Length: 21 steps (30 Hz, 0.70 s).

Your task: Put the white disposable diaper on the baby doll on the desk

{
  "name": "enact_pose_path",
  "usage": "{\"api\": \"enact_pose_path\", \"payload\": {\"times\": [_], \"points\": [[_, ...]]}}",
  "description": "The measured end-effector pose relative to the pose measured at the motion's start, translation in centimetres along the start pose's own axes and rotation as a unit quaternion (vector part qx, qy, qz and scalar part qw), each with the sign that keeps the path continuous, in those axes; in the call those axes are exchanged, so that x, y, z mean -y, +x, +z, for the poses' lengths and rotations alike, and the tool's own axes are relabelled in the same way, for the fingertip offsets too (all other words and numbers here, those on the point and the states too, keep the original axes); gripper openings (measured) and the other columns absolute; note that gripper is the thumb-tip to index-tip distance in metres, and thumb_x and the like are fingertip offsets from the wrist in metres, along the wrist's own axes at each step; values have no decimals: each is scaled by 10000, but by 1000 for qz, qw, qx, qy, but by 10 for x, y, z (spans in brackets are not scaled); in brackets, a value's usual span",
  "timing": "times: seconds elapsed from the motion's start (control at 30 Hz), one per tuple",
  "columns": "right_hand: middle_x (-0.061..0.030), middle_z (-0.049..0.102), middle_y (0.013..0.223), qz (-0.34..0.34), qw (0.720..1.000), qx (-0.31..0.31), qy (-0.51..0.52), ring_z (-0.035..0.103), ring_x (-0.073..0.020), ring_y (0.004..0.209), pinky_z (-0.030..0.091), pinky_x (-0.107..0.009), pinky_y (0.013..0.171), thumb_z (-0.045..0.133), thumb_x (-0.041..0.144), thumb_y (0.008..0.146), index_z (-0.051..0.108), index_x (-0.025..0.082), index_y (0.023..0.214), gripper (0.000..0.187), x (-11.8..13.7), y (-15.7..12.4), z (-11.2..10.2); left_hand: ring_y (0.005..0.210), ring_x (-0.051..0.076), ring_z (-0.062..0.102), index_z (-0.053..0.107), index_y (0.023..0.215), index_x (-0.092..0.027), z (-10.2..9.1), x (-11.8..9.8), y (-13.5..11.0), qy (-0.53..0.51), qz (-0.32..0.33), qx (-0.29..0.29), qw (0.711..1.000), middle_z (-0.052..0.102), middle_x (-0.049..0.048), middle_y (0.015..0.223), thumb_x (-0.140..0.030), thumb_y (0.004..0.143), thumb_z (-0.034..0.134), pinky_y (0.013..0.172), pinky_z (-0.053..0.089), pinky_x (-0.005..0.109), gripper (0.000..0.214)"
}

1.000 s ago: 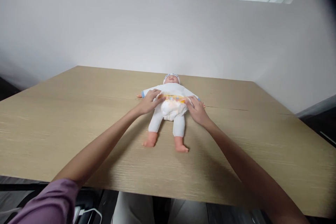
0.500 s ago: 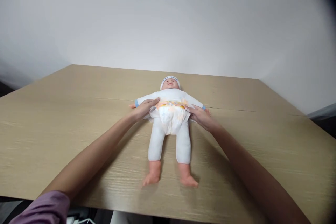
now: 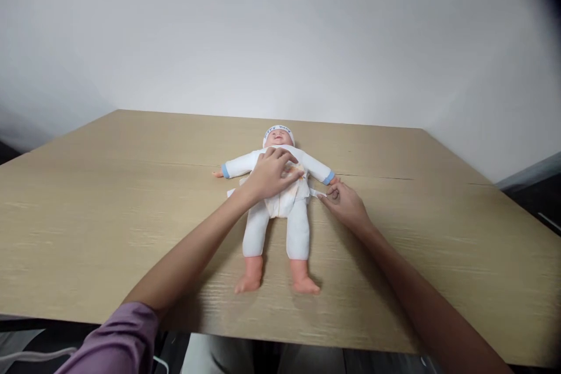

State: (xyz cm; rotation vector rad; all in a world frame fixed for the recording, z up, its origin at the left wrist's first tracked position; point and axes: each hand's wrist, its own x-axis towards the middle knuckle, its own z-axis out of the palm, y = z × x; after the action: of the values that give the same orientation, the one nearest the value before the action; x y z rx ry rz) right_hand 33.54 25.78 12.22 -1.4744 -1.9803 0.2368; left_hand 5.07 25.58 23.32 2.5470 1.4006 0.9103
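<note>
A baby doll (image 3: 298, 239) in white clothes with blue cuffs lies on its back, its head away from me and its bare feet towards me. Over its hips sits a white diaper (image 3: 284, 201) with an orange print at the waist. My left hand (image 3: 276, 172) lies across the doll's belly and the diaper's front, fingers stretched out and palm down. Out at the doll's side, my right hand (image 3: 344, 201) pinches the end of a white diaper tab (image 3: 316, 193) that is pulled outward. Another white tab (image 3: 230, 193) sticks out on the left side.
The wooden table (image 3: 131, 234) carries the doll near its middle. A pale partition wall (image 3: 280, 47) rises behind the table's far edge. A white cable (image 3: 39, 355) runs below the near edge at the left.
My left hand has moved from the diaper's left side onto the doll's belly. My right hand has shifted outward and now draws a diaper tab away from the side.
</note>
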Motion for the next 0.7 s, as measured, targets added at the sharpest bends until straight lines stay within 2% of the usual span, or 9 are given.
{"api": "enact_pose_path", "payload": {"times": [0.13,0.27,0.37,0.47,0.53,0.63,0.7], "points": [[-38,614,795,53,998,24,6,608,-257,801,447,-369,749,632,654,849,613,231,879,425,1,6,1,1239,374,492,685,1168,-221,19,-8,4,68,-12,41,997,652,104,1321,-590,924,679,1042,399,522,442],[-20,607,780,116,991,64,22,566,-219,742,383,-326,686,664,618,800,640,230,875,396,5,8,-1,1250,371,478,674,1238,-238,22,-7,3,89,-16,40,995,620,96,1380,-592,880,726,1049,394,514,507],[6,560,705,142,981,106,73,507,-191,683,338,-307,649,685,618,761,607,237,783,390,10,10,-4,1248,373,476,680,1236,-242,22,-6,2,92,-18,40,995,616,94,1386,-596,868,734,1045,395,516,514],[17,539,669,130,971,145,139,483,-176,670,345,-298,647,624,657,785,561,235,706,433,16,17,-14,1252,375,474,682,1241,-242,24,-5,1,89,-17,34,995,615,96,1382,-598,863,739,1052,390,518,523],[18,558,695,118,962,168,180,494,-170,682,367,-293,661,567,676,825,575,228,723,459,23,28,-27,1253,373,474,678,1251,-243,24,-4,1,84,-17,32,996,615,96,1380,-605,862,739,1054,387,515,534],[20,590,752,99,942,194,254,520,-163,722,385,-286,695,608,647,837,595,214,773,438,41,53,-43,1259,376,471,671,1256,-244,25,-3,1,77,-18,35,996,610,98,1388,-605,856,743,1054,383,515,543],[17,609,775,76,937,202,276,538,-165,753,399,-287,724,649,587,829,604,206,775,388,59,70,-41,1268,379,466,664,1252,-244,25,-2,1,69,-19,37,997,607,97,1398,-593,854,747,1060,374,521,535]]}}
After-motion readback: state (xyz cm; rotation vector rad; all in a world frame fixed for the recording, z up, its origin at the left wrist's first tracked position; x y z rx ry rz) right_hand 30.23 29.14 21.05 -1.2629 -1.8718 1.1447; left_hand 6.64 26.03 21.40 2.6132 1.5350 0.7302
